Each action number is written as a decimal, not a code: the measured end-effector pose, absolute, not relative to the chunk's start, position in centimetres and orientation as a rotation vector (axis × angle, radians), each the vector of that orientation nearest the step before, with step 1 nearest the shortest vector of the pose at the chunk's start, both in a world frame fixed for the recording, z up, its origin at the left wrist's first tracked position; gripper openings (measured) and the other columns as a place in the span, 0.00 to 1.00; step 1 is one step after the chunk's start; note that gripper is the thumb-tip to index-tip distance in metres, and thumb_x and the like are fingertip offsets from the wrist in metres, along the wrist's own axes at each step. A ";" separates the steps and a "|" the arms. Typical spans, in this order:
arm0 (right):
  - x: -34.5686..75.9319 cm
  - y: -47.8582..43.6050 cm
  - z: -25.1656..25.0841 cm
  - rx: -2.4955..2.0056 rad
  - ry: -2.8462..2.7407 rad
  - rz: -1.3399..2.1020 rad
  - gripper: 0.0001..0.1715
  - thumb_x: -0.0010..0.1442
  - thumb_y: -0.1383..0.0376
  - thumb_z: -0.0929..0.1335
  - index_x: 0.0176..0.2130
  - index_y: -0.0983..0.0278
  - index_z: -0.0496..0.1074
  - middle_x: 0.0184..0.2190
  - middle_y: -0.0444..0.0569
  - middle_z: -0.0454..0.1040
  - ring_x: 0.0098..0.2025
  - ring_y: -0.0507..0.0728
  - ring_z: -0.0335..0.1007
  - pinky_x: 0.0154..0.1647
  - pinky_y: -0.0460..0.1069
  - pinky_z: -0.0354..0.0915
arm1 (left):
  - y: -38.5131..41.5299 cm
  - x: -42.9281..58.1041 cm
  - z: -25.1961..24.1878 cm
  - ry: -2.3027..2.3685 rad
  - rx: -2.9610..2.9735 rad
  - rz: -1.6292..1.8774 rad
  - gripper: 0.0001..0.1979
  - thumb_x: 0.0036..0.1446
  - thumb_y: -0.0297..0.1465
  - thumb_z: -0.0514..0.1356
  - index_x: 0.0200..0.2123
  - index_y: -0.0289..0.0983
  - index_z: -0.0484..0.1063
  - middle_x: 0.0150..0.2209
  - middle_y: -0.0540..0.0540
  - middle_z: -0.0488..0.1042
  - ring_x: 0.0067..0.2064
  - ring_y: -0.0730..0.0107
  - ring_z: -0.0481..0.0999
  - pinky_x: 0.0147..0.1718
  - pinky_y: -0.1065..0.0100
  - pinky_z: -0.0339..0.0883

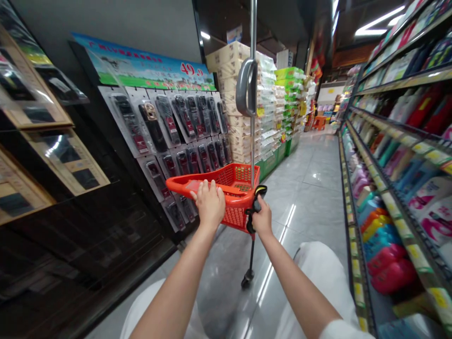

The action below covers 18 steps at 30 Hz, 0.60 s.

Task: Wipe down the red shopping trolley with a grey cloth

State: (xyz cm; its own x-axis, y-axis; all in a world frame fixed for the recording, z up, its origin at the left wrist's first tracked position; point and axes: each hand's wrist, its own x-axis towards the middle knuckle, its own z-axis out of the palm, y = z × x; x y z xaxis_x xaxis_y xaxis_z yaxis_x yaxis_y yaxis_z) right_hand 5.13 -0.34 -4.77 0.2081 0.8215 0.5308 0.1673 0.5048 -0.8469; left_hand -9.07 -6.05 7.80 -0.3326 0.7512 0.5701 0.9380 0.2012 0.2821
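A red plastic shopping cart (229, 214) with latticed sides stands in front of me in the aisle. My left hand (211, 205) lies palm down on its near rim, fingers stretched forward over the edge. At the cart's right corner, my right hand (263, 217) is closed around a black strap-like thing (254, 207) with a bit of yellow inside its upper loop. That thing lies against the corner; whether it is fastened there I cannot tell. Beyond the right hand rises a metal pole (253, 141) bearing a grey loop handle (247, 87). One caster (247, 278) shows below the basket.
Packaged belts hang on a display rack (176, 127) to the left, beside boxed goods (67, 157). Stacked cartons and packs (240, 103) line the aisle farther on. Shelves of bottles (395, 160) run along the right. The tiled floor (310, 188) stretches ahead.
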 end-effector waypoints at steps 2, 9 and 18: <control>5.1 -1.0 -5.2 -0.945 -1.298 0.529 0.42 0.44 0.75 0.62 0.59 0.61 0.69 0.40 0.49 0.75 0.45 0.60 0.70 0.50 0.55 0.66 | -5.6 -8.6 7.7 -2.169 -1.574 -0.861 0.26 0.65 0.33 0.46 0.60 0.28 0.68 0.64 0.30 0.63 0.66 0.46 0.60 0.65 0.40 0.43; 6.1 2.1 -4.1 -0.940 -1.263 0.747 0.37 0.40 0.75 0.63 0.50 0.63 0.76 0.45 0.48 0.79 0.50 0.61 0.73 0.56 0.56 0.66 | -5.1 -7.9 7.7 -2.180 -1.550 -0.850 0.26 0.65 0.32 0.45 0.60 0.27 0.67 0.64 0.30 0.63 0.66 0.47 0.59 0.65 0.39 0.41; 7.4 4.1 2.1 -0.591 -1.291 0.632 0.34 0.47 0.73 0.65 0.53 0.61 0.74 0.51 0.48 0.76 0.55 0.59 0.70 0.61 0.57 0.61 | -4.6 -7.7 7.2 -2.115 -1.565 -0.861 0.26 0.65 0.35 0.44 0.60 0.29 0.67 0.63 0.28 0.63 0.65 0.42 0.60 0.63 0.35 0.44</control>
